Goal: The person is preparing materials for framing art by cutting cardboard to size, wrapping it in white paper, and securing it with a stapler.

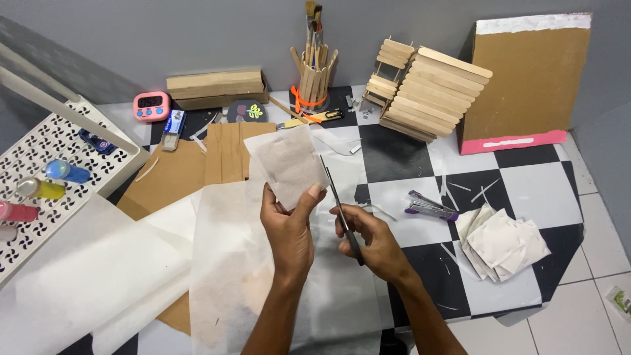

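Left hand pinches a paper square upright above the surface. Right hand closed around scissors, blades at the paper's right edge. Risk: limp sheet folds, cut wanders; left thumb close to blades.

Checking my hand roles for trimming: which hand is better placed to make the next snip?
Right hand: it grips the scissors beside the white paper piece, which the left hand pinches.

White translucent paper square held upright beside black scissors, blades up.
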